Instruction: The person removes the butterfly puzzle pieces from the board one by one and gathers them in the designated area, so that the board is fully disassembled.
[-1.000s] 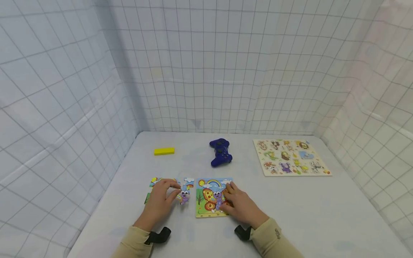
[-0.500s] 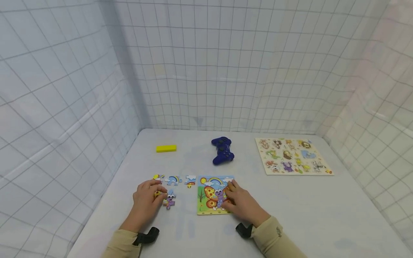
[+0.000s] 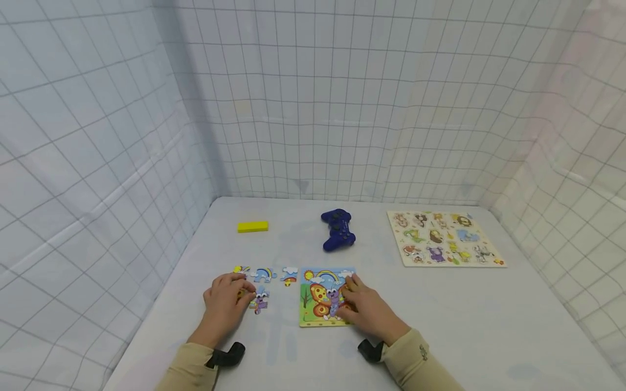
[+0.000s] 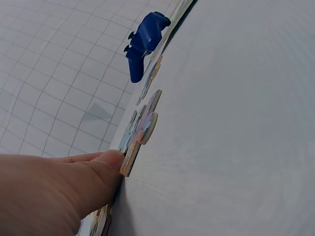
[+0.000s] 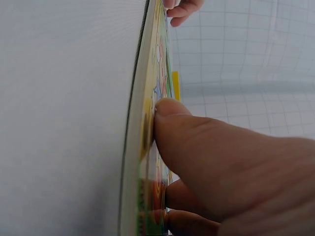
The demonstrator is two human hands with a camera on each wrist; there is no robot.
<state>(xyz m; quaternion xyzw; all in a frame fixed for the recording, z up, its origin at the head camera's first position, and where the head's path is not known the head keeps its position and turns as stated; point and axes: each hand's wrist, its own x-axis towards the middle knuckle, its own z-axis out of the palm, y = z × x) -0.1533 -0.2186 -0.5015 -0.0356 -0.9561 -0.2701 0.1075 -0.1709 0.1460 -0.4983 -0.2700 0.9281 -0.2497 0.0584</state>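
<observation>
My left hand is at the left of the table, thumb and fingers closed on the left edge of a jigsaw piece showing a purple smiling face. In the left wrist view, the thumb meets the edge of that jigsaw piece, which lies low at the tabletop. A yellow patterned piece is partly hidden under this hand. My right hand rests on the right side of a square butterfly puzzle board. Thumb and fingertips touch its printed face in the right wrist view, where the board appears edge-on.
Behind the left hand lie a sun piece, a rainbow piece and a cloud piece. Farther back are a yellow block, a blue game controller and an animal puzzle board. Gridded white curtains surround the table.
My left hand has moved left with the purple-faced jigsaw piece, away from the butterfly board, and lowered it below the rainbow piece. My right hand has stayed on the board.
</observation>
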